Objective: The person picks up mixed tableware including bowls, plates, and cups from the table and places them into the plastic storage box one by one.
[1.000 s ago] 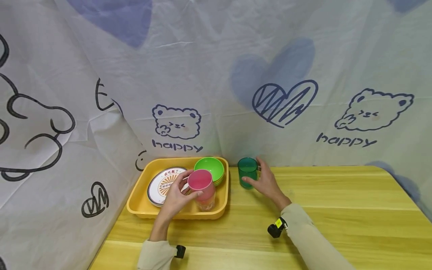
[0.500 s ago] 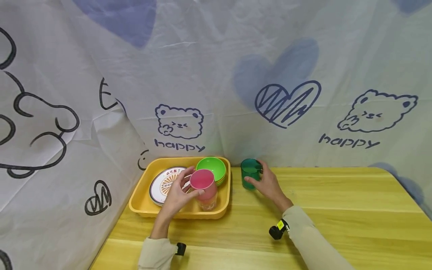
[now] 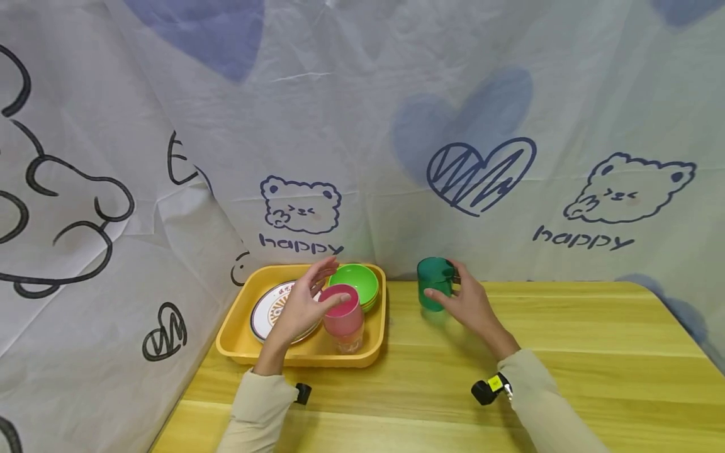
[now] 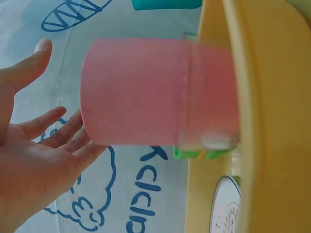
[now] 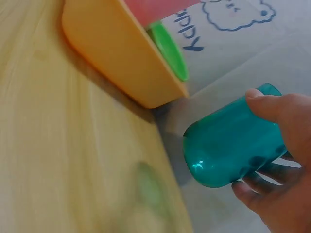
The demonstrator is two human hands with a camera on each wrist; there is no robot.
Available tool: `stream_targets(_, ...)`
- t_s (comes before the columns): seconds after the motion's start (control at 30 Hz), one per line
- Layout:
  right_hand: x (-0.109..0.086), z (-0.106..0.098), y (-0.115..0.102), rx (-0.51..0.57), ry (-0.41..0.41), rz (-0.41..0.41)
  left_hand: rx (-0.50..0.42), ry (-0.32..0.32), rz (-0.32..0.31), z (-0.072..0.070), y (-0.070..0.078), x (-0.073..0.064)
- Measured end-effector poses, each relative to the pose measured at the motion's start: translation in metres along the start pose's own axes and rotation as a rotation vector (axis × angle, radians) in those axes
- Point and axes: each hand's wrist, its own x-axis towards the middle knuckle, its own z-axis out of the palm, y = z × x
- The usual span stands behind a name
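A pink cup point(image 3: 343, 321) stands upright on a clear cup point(image 3: 350, 344) inside the yellow tray point(image 3: 323, 361). My left hand point(image 3: 299, 309) is just left of the pink cup's rim, its fingers spread and mostly straight. In the left wrist view the left fingertips point(image 4: 83, 141) are close to the pink cup's rim; whether they touch it cannot be told. My right hand point(image 3: 474, 303) grips a teal green cup point(image 3: 433, 286) from its right side, thumb in front. The right wrist view has this teal cup point(image 5: 228, 141) raised off the table, its base hanging above the wood.
Stacked green bowls point(image 3: 355, 282) sit at the tray's back right corner. White patterned plates point(image 3: 263, 318) lie at its left. A printed cloth point(image 3: 385, 226) hangs directly behind the wooden table point(image 3: 566, 352). The tray stands at the table's left.
The right hand has lifted the teal cup off the table and moved it slightly right. The left hand has let go of the pink cup, its fingers straightening and rising.
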Motion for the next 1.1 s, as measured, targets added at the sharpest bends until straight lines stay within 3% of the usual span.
stream_targets(0.23,-0.023,-0.021,-0.016,0.016,0.029,-0.013,-0.081,-0.041,0.021,0.01,0.009,0.009)
stream_targets(0.47,-0.043,-0.033,-0.021,0.006,0.081,-0.068,-0.053,-0.095,0.074,0.032,0.017,0.017)
stream_targets(0.63,-0.052,-0.037,-0.024,0.033,0.111,-0.087,-0.079,-0.115,0.105,0.044,0.024,0.019)
stream_targets(0.9,-0.062,-0.047,-0.028,0.023,0.151,-0.125,-0.112,-0.171,0.096,0.057,0.026,0.02)
stream_targets(1.1,-0.07,-0.054,-0.036,0.032,0.126,-0.147,-0.176,-0.204,0.096,0.072,0.029,0.02)
